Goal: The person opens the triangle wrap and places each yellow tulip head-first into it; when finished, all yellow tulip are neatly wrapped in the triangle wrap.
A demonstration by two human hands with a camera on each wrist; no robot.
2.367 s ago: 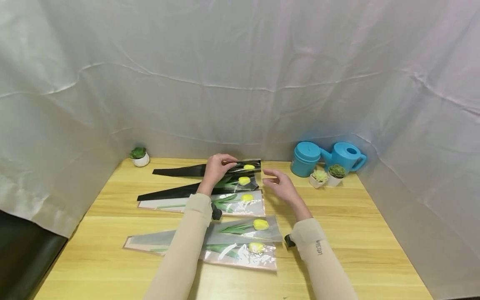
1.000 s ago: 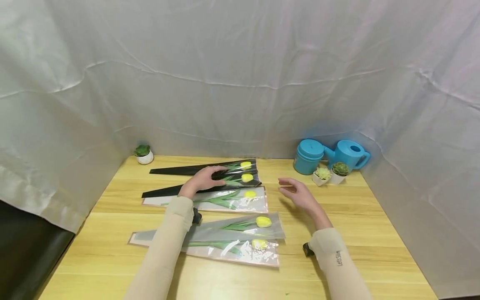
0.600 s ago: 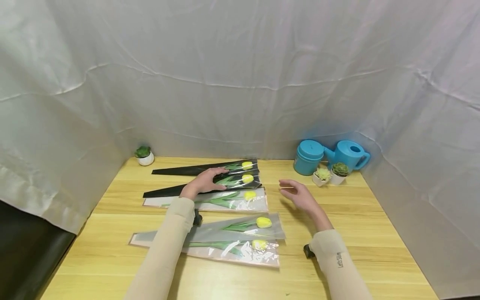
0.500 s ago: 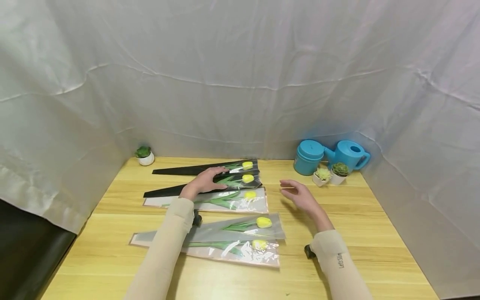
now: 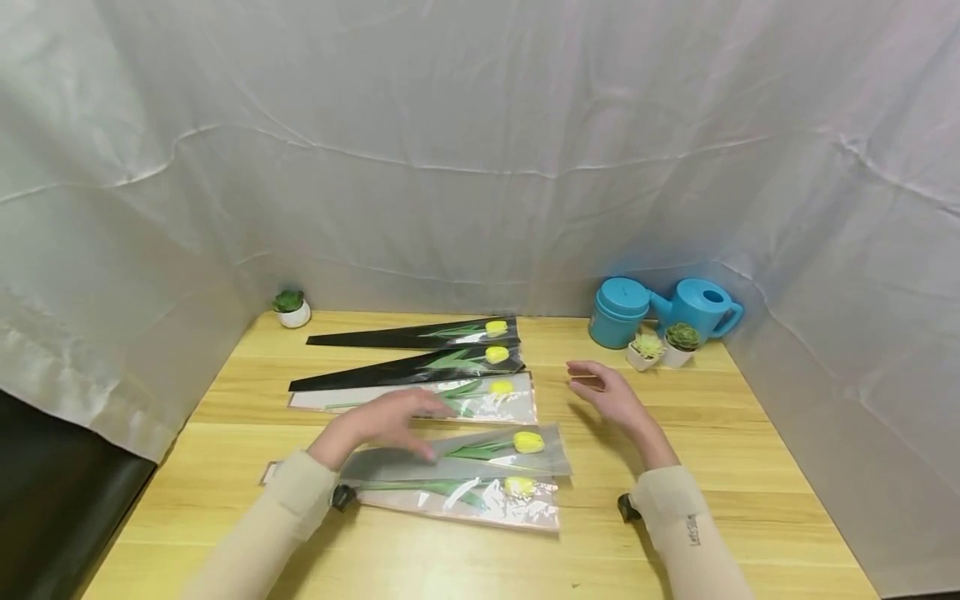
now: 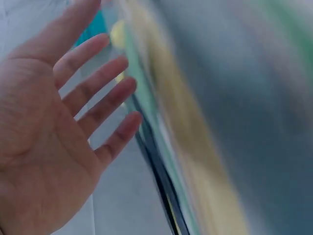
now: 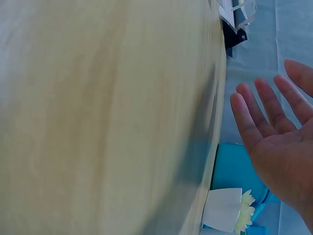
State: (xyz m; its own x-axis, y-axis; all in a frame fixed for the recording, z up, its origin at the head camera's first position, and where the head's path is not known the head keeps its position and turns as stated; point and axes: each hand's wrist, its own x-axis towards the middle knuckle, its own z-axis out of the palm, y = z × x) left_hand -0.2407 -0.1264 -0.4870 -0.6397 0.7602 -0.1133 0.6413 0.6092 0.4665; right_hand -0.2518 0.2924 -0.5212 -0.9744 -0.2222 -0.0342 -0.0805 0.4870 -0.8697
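Note:
Yellow tulips in flat tapered sleeves lie across the table, blooms to the right. At the back is one in a black sleeve [image 5: 367,339], with a second black sleeve [image 5: 337,380] just in front. A clear-fronted white sleeve [image 5: 307,400] follows, then a grey sleeve [image 5: 555,457] overlapping a pink-edged clear sleeve [image 5: 517,518] nearest me. My left hand [image 5: 386,421] hovers over the white and grey sleeves, holding nothing, its fingers spread in the left wrist view. To the right of the tulips, my right hand [image 5: 611,398] is held above the table with relaxed fingers and nothing in it.
A blue lidded canister [image 5: 621,312] and a blue watering can [image 5: 697,307] stand at the back right. Two small potted succulents, one pale [image 5: 645,352] and one green [image 5: 679,343], sit before them. Another potted succulent [image 5: 291,309] is at the back left. Grey curtains [image 5: 480,233] surround the table.
My left hand has left the black-sleeved tulips and come toward me, over the white and grey sleeves. My right hand has shifted slightly right. The sleeves lie as half a second ago.

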